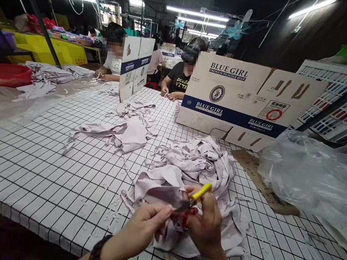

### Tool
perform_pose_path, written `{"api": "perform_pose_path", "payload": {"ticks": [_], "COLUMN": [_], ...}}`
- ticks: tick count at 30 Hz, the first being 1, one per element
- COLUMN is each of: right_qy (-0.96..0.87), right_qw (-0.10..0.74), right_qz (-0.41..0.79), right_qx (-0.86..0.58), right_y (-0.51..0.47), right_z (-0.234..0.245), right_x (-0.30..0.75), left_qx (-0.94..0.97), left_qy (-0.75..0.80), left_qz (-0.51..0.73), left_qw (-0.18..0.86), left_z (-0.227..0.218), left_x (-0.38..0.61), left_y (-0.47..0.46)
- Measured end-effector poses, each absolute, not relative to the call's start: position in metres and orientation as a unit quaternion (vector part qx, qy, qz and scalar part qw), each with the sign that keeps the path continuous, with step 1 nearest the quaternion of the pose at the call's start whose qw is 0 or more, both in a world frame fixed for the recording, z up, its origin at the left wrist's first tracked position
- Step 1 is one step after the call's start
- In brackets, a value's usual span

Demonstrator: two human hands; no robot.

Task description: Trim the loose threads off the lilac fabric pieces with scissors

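Note:
Fingers of my left hand [147, 221] pinch the edge of a pale pinkish-grey fabric piece [160, 190]. In my right hand [207, 223] is a pair of scissors [201, 193] with a yellow handle and some red lower down; the blades point left toward the pinched cloth and are blurred. Both hands are close together, just above a heap of the same fabric [202, 157] with narrow strips hanging from it. Farther left, another crumpled fabric pile [132, 133] lies on the table. Whether the blades touch the cloth is hard to make out.
Small offcuts litter the grid-patterned table cover [56, 182]. A cardboard beer box panel [230, 95] stands behind the heap, and a clear plastic bag [315, 180] lies at right. Two people sit across the table. A red basket [3, 74] is at far left.

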State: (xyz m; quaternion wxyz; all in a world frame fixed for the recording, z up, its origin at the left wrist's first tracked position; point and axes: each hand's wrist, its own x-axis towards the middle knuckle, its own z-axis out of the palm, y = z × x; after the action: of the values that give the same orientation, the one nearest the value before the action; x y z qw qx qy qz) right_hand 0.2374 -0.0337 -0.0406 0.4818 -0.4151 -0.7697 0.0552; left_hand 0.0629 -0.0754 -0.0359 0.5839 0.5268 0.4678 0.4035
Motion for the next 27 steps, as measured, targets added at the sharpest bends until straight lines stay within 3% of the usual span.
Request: {"api": "perform_pose_path", "payload": {"ticks": [5,15,19,24,27], "right_qy": [-0.837,-0.89,-0.87,-0.666,-0.62], "right_qw": [0.434,0.34,0.372,0.44,0.437], "right_qz": [-0.128,-0.126,0.015,0.349,0.464], "right_qx": [-0.307,-0.277,-0.323,-0.491,-0.458], "right_y": [-0.057,-0.078,-0.082,-0.061,-0.04], "right_z": [-0.033,-0.029,-0.029,-0.039,-0.048], "right_x": [0.234,0.238,0.249,0.262,0.254], "left_qx": [0.355,0.26,0.255,0.264,0.229], "left_qy": [0.439,0.371,0.371,0.37,0.348], "left_qz": [0.466,0.353,0.405,0.441,0.437], "left_qw": [0.681,0.819,0.796,0.774,0.797], "left_z": [-0.044,-0.053,-0.052,-0.045,-0.042], "left_x": [0.087,0.082,0.084,0.079,0.073], "left_y": [-0.068,-0.055,-0.05,-0.05,-0.052]}}
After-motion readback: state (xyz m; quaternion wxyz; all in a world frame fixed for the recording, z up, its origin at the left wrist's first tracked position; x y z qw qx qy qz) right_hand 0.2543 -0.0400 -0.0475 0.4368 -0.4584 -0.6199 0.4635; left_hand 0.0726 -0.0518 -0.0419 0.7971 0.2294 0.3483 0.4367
